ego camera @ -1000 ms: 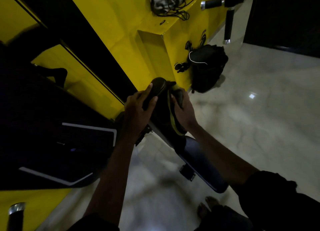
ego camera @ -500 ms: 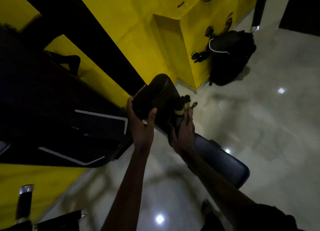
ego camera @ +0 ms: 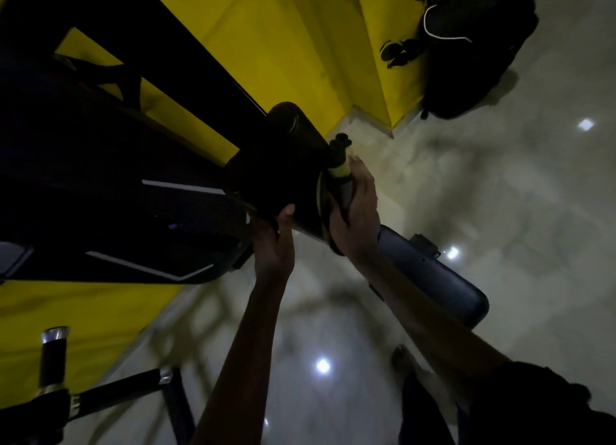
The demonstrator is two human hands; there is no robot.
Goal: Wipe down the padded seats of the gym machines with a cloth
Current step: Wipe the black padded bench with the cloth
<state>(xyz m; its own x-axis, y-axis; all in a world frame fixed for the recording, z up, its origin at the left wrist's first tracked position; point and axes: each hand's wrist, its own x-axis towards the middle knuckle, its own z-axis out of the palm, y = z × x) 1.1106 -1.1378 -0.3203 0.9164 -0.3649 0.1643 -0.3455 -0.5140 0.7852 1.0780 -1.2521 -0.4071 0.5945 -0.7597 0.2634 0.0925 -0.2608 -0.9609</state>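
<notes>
Here, the left hand [ego camera: 273, 244] grips the near edge of the black padded seat [ego camera: 283, 164], thumb pressed on its face. The right hand [ego camera: 358, 218] curls round a bunched dark-and-yellow cloth [ego camera: 340, 170], holding it against the seat's right side. A black bag [ego camera: 473, 51] lies on the floor [ego camera: 500, 184] beyond.

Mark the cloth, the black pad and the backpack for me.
cloth [ego camera: 340, 170]: head view, its yellow band.
black pad [ego camera: 286, 164]: head view, middle of its front face.
backpack [ego camera: 466, 68]: head view, body below the white piping.
</notes>
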